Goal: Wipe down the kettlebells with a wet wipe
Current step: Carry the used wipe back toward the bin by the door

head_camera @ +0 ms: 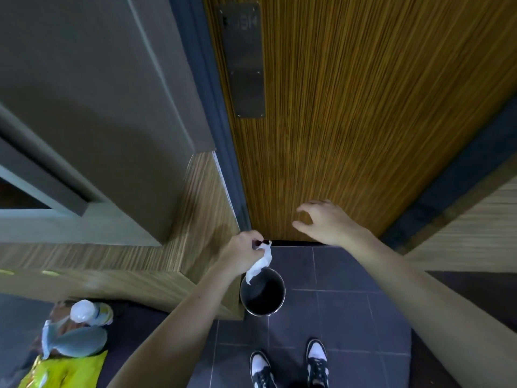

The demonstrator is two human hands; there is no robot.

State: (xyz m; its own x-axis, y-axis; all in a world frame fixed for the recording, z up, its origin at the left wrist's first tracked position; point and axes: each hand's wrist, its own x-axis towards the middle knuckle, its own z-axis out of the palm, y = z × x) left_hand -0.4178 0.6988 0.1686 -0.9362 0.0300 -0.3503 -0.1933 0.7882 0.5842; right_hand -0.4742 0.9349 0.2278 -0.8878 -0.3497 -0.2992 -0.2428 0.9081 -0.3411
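Landmark: bin, a round metal one on the tiled floor.
Bags: far left of the bin.
Left hand: over the bin's far-left rim, fingers pinching the wipe.
Wipe: crumpled, white, dangling into the bin's mouth.
Right hand: beyond the bin to its right, fingers spread and curled, empty, before the door.
Shoes: nearer than the bin.

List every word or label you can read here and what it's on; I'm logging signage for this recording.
"PUSH": faint, engraved on the metal plate on the wooden door; first letter barely legible.
Packets at lower left: printing too blurred to read.
Wet wipe, bin, shoes: no readable text.
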